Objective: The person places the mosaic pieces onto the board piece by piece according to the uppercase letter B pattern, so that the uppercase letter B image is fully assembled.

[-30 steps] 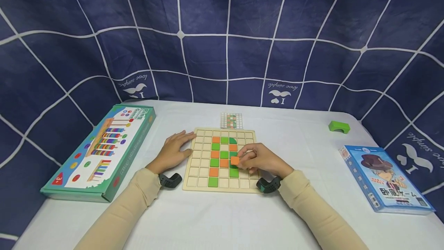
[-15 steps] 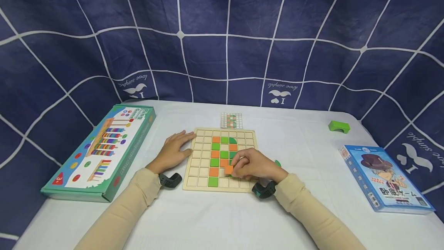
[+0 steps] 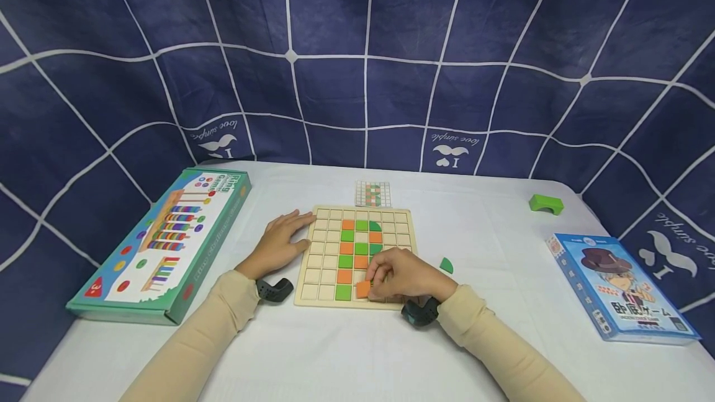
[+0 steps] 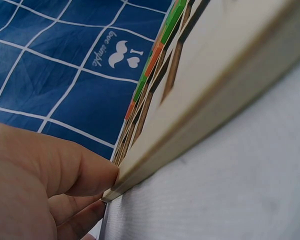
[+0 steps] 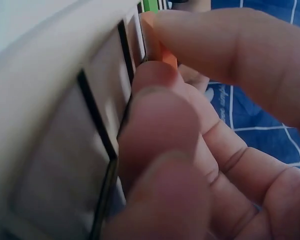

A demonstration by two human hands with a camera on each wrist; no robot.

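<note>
A wooden grid board [image 3: 326, 293] lies on the table with orange and green tiles set in its middle columns. My right hand [image 3: 406, 275] pinches an orange square tile [image 3: 363, 290] between thumb and fingers, low over the board's bottom row, just right of a green square tile [image 3: 343, 293]. In the right wrist view the orange tile [image 5: 168, 58] is partly covered by the fingertips. My left hand [image 3: 279, 245] rests by the board's left edge, fingers stretched toward the far corner; in the left wrist view its thumb [image 4: 97, 172] touches the rim. Some tiles are hidden beneath my right hand.
Behind the board lies a small pattern card [image 3: 372, 193]. A dark green quarter-round piece [image 3: 446, 265] sits right of my right hand. A ring game box [image 3: 162, 241] lies at left; a blue game box [image 3: 622, 290] and a green arch block [image 3: 546, 205] are at right.
My right hand has carried the orange tile toward the near side and slightly left, down to the bottom row. The quarter-round piece has come into sight. My left hand stays put.
</note>
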